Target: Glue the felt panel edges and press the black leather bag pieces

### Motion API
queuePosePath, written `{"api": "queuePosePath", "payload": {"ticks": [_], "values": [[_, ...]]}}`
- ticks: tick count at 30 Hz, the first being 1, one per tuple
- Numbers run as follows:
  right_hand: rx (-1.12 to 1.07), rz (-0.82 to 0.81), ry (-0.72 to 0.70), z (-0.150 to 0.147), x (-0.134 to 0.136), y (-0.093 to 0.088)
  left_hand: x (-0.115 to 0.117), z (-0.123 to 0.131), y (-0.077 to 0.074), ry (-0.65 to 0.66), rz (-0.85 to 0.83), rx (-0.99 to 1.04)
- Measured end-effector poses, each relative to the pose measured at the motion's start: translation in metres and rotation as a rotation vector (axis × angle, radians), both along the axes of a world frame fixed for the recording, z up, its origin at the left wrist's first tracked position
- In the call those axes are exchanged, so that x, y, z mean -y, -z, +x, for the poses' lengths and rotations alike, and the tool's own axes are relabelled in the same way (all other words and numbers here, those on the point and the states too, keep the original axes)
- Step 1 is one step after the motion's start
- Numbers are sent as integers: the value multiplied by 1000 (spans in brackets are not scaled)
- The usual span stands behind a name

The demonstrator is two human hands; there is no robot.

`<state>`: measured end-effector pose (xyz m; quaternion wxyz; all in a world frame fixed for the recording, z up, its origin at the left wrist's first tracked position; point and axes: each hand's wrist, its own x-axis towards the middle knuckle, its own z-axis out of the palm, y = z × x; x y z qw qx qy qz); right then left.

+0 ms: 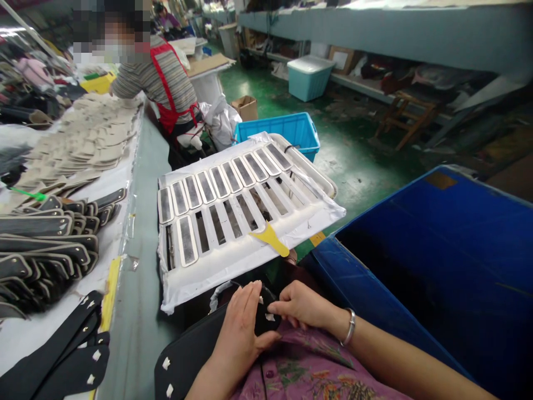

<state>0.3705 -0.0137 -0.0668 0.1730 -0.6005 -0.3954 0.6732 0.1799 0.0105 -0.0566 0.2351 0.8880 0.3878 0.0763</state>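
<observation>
A black strap-like panel point(200, 339) with small white tabs lies across my lap. My left hand point(237, 328) rests flat on it, fingers stretched and together, thumb out to the side. At the panel's far end, my right hand point(303, 305), wearing a silver bangle, is curled in a pinch beside a white tab point(270, 318). Whatever its fingertips hold is hidden. Beyond my hands sits a white slotted board point(216, 272), its upper row filled with grey rounded strips point(216, 182). One more strip point(187, 240) lies in the lower row. A yellow flared piece point(270, 239) lies on its near edge.
On the left bench point(145, 233) are stacked black straps point(41, 250), beige pieces point(91, 133) and loose black panels point(58, 355). A large blue bin point(387, 261) stands at my right. Ahead are a light-blue crate point(310, 133) and a person in a red apron point(166, 83).
</observation>
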Motion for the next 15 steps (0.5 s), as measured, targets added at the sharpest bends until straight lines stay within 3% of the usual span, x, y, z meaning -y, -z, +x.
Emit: {"api": "queuePosePath", "payload": {"ticks": [4, 7, 12, 15], "values": [[-195, -102, 40, 4, -1, 7, 0, -1, 4, 8, 46, 4], [-225, -122, 72, 3, 0, 6, 3, 0, 9, 19, 109, 32], [-26, 5, 44, -4, 2, 1, 5, 0, 17, -9, 203, 26], [160, 223, 37, -4, 1, -3, 4, -2, 17, 10, 223, -17]]}}
